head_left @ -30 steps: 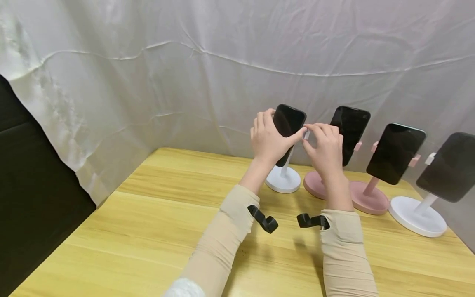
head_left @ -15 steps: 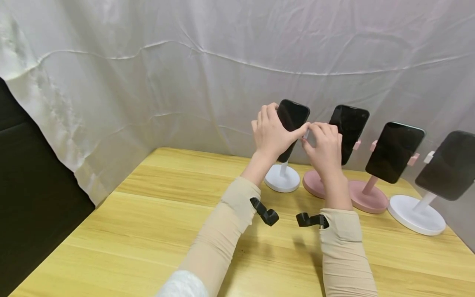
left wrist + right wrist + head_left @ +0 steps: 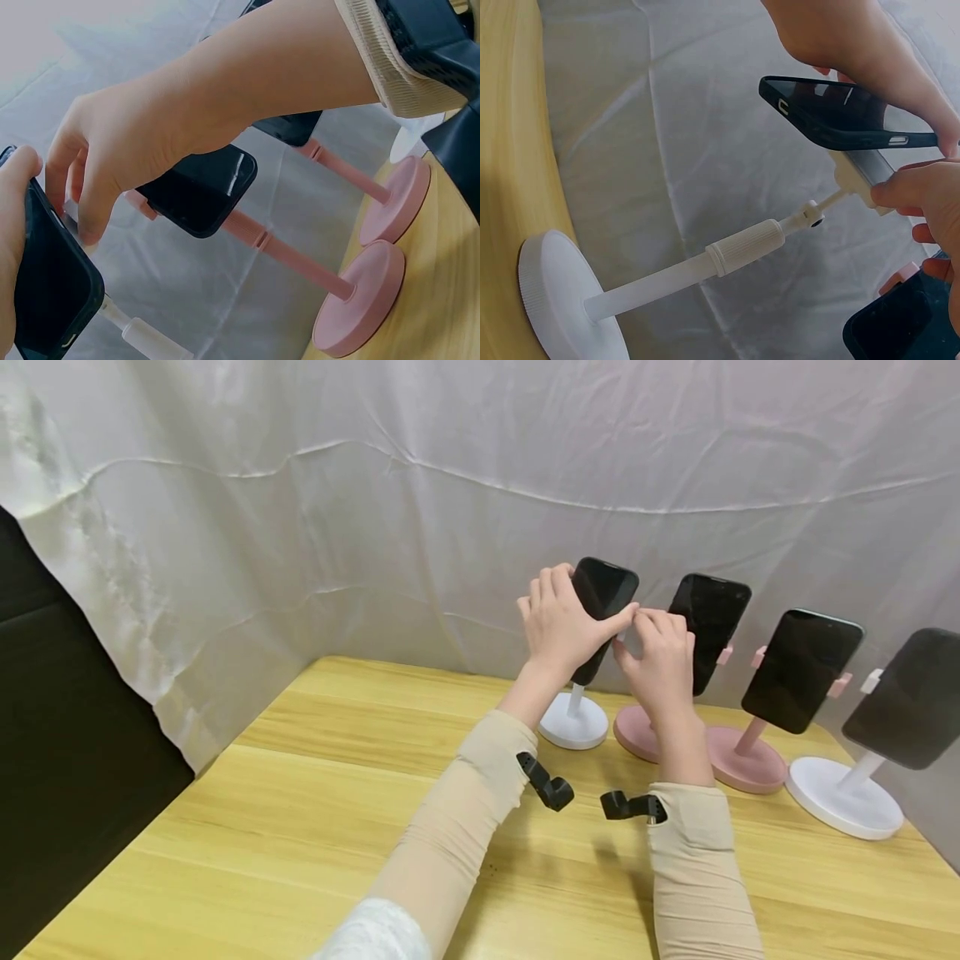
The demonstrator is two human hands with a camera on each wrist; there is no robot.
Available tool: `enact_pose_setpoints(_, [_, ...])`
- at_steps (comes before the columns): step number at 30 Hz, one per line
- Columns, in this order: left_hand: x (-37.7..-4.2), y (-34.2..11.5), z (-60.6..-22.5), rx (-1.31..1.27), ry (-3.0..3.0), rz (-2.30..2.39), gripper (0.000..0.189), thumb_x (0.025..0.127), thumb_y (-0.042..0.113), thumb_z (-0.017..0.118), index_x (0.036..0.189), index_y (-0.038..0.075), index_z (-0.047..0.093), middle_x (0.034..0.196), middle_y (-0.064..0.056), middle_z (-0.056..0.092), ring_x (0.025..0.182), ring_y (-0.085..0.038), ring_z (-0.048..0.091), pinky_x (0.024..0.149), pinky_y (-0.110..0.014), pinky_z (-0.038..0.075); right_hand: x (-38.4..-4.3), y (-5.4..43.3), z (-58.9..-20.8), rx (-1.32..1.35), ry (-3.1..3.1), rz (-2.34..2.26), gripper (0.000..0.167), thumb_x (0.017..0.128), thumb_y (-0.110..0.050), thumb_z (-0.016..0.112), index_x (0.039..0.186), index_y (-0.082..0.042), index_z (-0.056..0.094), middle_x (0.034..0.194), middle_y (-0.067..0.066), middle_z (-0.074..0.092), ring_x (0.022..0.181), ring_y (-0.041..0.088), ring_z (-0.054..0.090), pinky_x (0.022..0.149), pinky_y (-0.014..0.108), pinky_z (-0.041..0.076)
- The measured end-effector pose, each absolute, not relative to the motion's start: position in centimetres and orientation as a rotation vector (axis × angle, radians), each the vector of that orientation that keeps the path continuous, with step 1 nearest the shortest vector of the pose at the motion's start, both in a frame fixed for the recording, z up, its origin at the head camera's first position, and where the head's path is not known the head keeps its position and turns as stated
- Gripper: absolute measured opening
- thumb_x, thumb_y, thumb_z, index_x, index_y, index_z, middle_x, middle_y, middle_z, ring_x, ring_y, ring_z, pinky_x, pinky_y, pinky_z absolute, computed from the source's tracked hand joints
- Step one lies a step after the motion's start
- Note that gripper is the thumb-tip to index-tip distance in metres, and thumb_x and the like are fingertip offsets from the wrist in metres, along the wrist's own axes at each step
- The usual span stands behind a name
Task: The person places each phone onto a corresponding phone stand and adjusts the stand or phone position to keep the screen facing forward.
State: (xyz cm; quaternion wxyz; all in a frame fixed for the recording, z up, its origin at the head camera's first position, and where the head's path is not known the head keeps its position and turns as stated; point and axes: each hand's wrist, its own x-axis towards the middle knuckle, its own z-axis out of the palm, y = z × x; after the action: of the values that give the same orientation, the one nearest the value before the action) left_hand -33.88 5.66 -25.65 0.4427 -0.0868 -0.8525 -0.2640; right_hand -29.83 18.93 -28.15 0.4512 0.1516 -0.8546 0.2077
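My left hand [image 3: 561,625] grips a black phone [image 3: 602,587] by its long edges, thumb on the right side and fingers on the left. The phone leans, dark screen toward me, above a white phone stand [image 3: 574,728]. With thumb and fingers, my right hand [image 3: 662,653] pinches the stand's white clamp [image 3: 864,174] at the phone's right edge. Seen from the right wrist, the phone lies right over the clamp, and the stand's ribbed pole [image 3: 746,246] rises to it from a round base [image 3: 562,300]. The left thumb tip is close to the right fingertips.
Right of my hands, a pink stand [image 3: 636,731] bears a phone [image 3: 708,618]. Beyond it are another pink stand [image 3: 757,768] with a phone [image 3: 801,668] and a white stand [image 3: 840,797] with a phone [image 3: 911,697]. A pale curtain [image 3: 450,552] hangs behind the wooden table [image 3: 300,827].
My left hand and the phone have moved right and slightly up, toward the right hand. The right hand has stayed nearly in place at the clamp.
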Motion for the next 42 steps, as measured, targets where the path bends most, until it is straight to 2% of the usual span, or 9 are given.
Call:
enact_pose_setpoints(23, [-33.8,6.8,-25.0,-0.225,-2.166,-0.754,0.085,0.07,0.081,0.058,0.123,0.016,0.047,0.116,0.004,0.054,0.1,-0.012,0.049,0.079,-0.031,0.037,-29.9,19.0,-28.3,0.369,-2.11,0.523,0.033,0.082,0.003,0.065,0.114,0.006,0.064,0.113,0.023,0.063,0.109,0.04,0.048,0.086,0.055,0.035])
enact_pose_setpoints(33, [-34.3,6.5,-25.4,-0.217,-2.173,-0.781,0.086,0.07,0.081,0.058,0.123,0.015,0.047,0.115,0.004,0.054,0.101,-0.013,0.049,0.082,-0.032,0.038,-29.9,18.6,-28.4,0.319,-2.069,0.492,0.024,0.083,-0.002,0.068,0.107,0.001,0.068,0.104,0.021,0.07,0.104,0.038,0.052,0.084,0.053,0.037])
enact_pose_setpoints(42, [-34.4,6.2,-25.4,-0.222,-2.18,-0.807,0.087,0.069,0.082,0.058,0.123,0.015,0.046,0.115,0.004,0.053,0.101,-0.012,0.048,0.081,-0.032,0.037,-29.9,18.5,-28.4,0.326,-2.042,0.506,0.025,0.083,-0.005,0.07,0.108,-0.003,0.07,0.1,0.018,0.072,0.102,0.037,0.054,0.084,0.053,0.037])
